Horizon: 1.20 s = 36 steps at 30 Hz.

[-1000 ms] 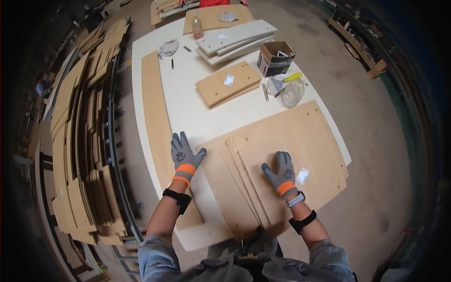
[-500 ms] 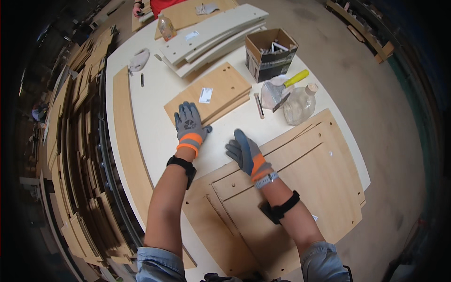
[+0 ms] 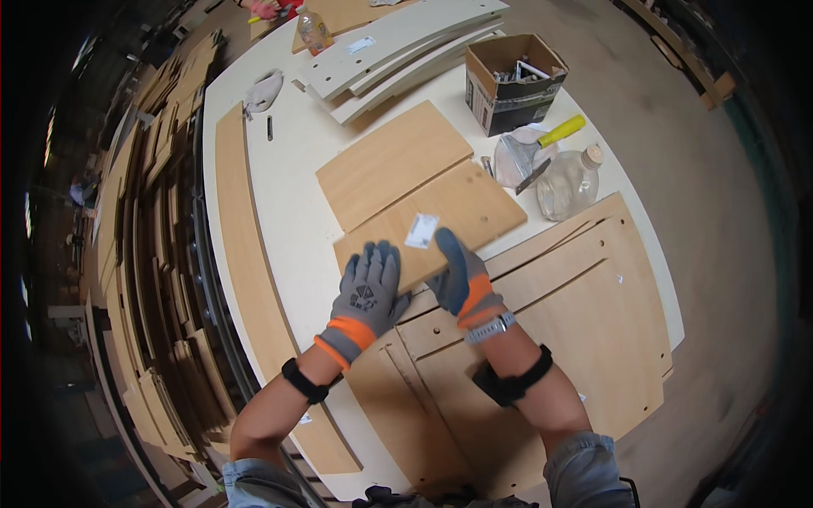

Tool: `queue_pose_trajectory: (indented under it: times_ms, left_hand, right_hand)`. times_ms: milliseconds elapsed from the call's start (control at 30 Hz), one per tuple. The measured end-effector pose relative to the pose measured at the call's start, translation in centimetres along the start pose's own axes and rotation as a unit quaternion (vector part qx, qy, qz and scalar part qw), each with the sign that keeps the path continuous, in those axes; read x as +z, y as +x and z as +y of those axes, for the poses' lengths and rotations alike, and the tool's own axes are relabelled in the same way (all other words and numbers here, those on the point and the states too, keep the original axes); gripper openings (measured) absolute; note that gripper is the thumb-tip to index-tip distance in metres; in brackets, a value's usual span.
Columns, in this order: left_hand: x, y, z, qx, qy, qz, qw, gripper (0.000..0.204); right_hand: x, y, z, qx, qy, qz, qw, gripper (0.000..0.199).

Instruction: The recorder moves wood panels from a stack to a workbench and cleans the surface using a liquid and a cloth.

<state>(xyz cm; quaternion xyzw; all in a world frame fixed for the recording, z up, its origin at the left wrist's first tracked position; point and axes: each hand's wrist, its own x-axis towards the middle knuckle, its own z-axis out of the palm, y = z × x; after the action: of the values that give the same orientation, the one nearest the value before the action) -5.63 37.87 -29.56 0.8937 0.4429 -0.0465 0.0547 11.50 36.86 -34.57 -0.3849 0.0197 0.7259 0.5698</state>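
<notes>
My left hand (image 3: 368, 292), in a grey glove with an orange cuff, lies flat with its fingers spread on the near left corner of a small rectangular wood panel (image 3: 474, 207). A white sticker (image 3: 421, 229) marks that panel. At the panel's near edge, my right hand (image 3: 457, 281) grips it, thumb on top beside the sticker and fingers curled at the edge. A second small panel (image 3: 394, 161) lies just behind it, partly overlapped. Both forearms cross a stack of large light-brown panels (image 3: 576, 330) in front of me.
On the white table (image 3: 296, 178) lie a long wood strip (image 3: 241, 254), white curved boards (image 3: 398, 42), a cardboard box (image 3: 512, 80), a yellow-handled scraper (image 3: 542, 144) and a clear plastic bottle (image 3: 567, 182). Stacked wood parts (image 3: 144, 271) fill the left side. Another person's gloved hand (image 3: 264, 8) shows at the top.
Both hands have moved forward off the large panels onto the near edge of the small stickered panel. The view has shifted closer to the table's far part.
</notes>
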Motion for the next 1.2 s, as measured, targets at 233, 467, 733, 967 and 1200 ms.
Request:
queue_pose_trajectory:
  times_ms: [233, 467, 733, 967, 1200]
  left_hand:
    - [-3.0, 5.0, -2.2, -0.007, -0.108, -0.022, 0.994, 0.059]
    - [1.4, 15.1, -4.9, -0.185, 0.031, -0.084, 0.979, 0.091]
    - [1.6, 13.5, -10.9, -0.212, 0.033, -0.094, 0.972, 0.087]
    - [2.9, 12.3, -11.5, -0.266, 0.020, -0.051, 0.962, 0.095]
    - [3.6, 7.2, -10.0, -0.392, -0.231, 0.011, 0.890, 0.084]
  right_hand:
    - [-1.1, -1.4, 0.7, 0.022, 0.002, 0.030, 0.999, 0.040]
    - [-11.2, 7.7, 4.5, -0.129, -0.488, -0.017, 0.863, 0.050]
    - [-0.2, 3.5, -0.4, 0.285, -0.105, 0.017, 0.953, 0.060]
    - [-0.8, 4.5, -0.1, 0.237, 0.012, 0.070, 0.969, 0.056]
    - [-1.9, 3.9, -0.3, 0.148, 0.088, 0.039, 0.984, 0.040]
